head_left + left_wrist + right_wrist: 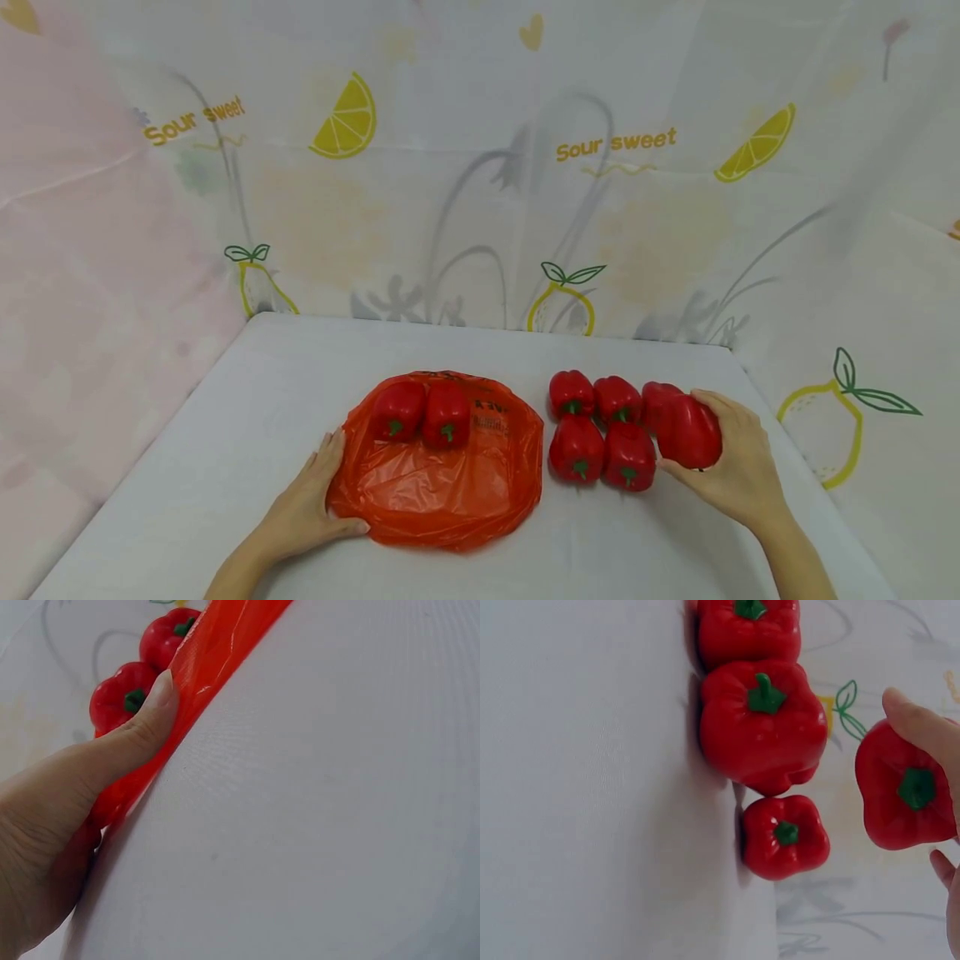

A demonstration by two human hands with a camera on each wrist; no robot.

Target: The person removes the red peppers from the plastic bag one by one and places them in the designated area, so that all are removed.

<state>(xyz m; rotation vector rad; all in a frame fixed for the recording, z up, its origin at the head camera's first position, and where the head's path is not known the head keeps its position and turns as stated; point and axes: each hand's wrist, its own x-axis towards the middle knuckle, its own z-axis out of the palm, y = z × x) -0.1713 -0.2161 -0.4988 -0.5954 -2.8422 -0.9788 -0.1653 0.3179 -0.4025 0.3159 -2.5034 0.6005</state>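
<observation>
On the left, an orange-red plastic bag (435,492) lies spread with its rim rolled into a low ring. Inside, towards the back, two red bell peppers (399,411) with green stems sit side by side. My left hand (307,500) rests against the bag's left side, thumb at the front rim; the left wrist view shows the thumb (135,746) against the plastic. My right hand (738,458) grips another red bell pepper (688,433) from its right side. That pepper appears raised off the table in the right wrist view, its stem (916,787) showing.
Several more red bell peppers (576,450) stand close together in two rows on the white table (292,358), between the bag and my right hand. A printed fabric backdrop (480,192) rises behind the table's back edge.
</observation>
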